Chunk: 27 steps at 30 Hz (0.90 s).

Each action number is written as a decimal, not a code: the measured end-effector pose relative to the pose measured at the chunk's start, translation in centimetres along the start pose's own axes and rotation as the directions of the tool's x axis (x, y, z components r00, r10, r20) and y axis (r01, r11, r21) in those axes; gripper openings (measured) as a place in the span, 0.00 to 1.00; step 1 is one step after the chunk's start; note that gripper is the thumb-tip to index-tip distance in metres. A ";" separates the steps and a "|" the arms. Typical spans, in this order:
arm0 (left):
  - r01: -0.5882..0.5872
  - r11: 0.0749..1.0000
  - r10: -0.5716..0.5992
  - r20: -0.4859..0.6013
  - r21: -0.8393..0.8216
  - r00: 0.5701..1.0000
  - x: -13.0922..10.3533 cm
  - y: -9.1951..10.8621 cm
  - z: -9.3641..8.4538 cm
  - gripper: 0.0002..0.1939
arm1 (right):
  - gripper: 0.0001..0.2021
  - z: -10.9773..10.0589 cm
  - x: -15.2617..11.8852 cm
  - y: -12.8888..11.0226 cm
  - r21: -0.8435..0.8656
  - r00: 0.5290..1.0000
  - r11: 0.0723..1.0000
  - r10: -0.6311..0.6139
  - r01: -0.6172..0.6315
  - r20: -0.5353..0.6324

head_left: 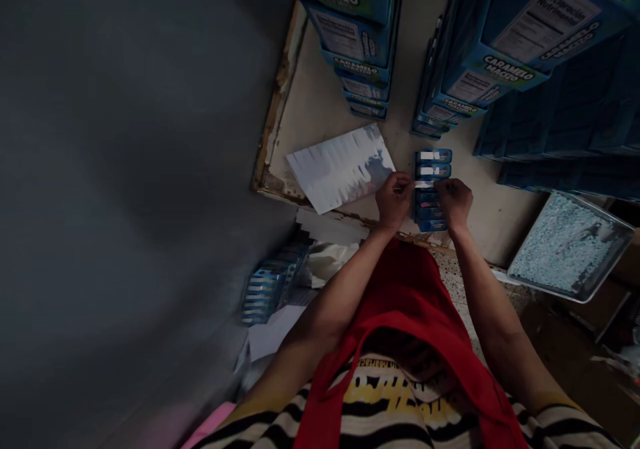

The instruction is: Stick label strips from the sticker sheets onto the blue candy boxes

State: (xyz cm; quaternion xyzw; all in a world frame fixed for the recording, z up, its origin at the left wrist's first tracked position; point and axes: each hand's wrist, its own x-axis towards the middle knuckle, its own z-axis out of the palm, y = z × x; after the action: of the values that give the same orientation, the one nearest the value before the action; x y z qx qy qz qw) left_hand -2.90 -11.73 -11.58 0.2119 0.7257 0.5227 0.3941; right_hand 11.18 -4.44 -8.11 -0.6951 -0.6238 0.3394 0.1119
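Near the table's front edge, both hands, left hand (394, 199) and right hand (454, 201), pinch a white strip (424, 184) (long axis crosswise) over the row of blue packs (431, 189).

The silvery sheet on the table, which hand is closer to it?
The left hand. It is right beside the silvery sheet's lower corner, while the right hand is farther off, across the row of small blue packs.
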 end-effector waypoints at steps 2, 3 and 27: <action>0.019 1.000 -0.019 -0.001 -0.007 1.000 0.2 -0.3 0.2 0.06 | 0.18 0.0 0.1 0.0 -0.017 1.000 1.000 -0.003 0.004 0.004; 0.032 0.999 -0.032 -0.001 -0.018 0.999 0.3 -0.5 0.4 0.06 | 0.18 0.0 0.1 0.0 -0.025 1.000 1.000 -0.005 0.005 0.012; 0.324 0.937 -0.262 0.354 -0.129 0.898 -3.2 3.5 -3.0 0.25 | 0.19 -2.8 -1.4 -3.0 0.342 0.980 0.924 0.195 -0.169 -0.042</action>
State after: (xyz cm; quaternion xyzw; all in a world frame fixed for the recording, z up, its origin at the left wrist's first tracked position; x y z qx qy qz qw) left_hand -3.75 -14.52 -6.84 0.1473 0.6212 0.4789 0.6025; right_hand 10.55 -4.41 -3.84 -0.7329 -0.4846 0.4235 0.2206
